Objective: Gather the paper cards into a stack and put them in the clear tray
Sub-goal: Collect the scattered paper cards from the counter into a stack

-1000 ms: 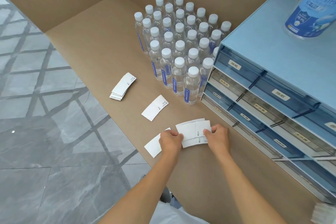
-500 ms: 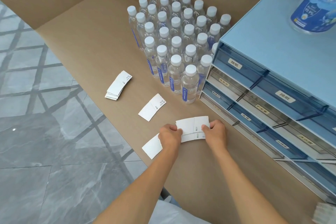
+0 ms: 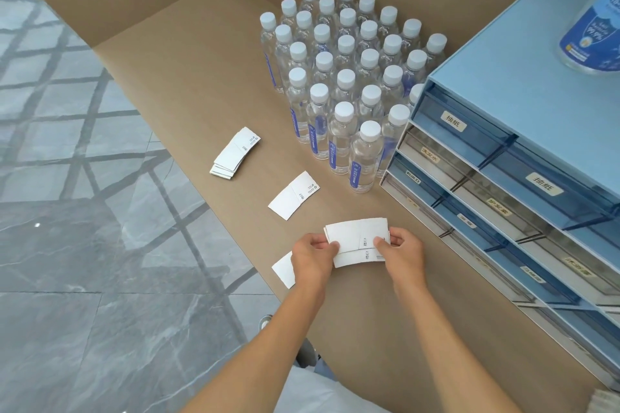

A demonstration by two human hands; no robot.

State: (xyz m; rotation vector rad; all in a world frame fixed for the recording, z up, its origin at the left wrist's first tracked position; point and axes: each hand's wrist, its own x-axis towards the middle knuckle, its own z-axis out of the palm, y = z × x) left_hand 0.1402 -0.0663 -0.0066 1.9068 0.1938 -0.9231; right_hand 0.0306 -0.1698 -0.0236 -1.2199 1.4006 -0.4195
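Observation:
A bunch of white paper cards (image 3: 355, 240) is pinched between both hands just above the brown table. My left hand (image 3: 312, 256) grips its left end, my right hand (image 3: 401, 250) its right end. The cards overlap unevenly, one sticking out lower. Another card (image 3: 284, 270) lies on the table under my left wrist, at the table's edge. Farther left lie a single card (image 3: 293, 194) and a small fanned pile of cards (image 3: 236, 152). I cannot tell which container is the clear tray.
Several upright water bottles (image 3: 349, 77) stand in a block behind the cards. A blue drawer cabinet (image 3: 523, 157) with labelled clear drawers fills the right side, a blue canister (image 3: 593, 33) on top. The table edge (image 3: 208, 208) drops to a grey tiled floor on the left.
Both hands have squeezed the fanned cards closer together into a tighter bunch. The loose cards on the table have not moved.

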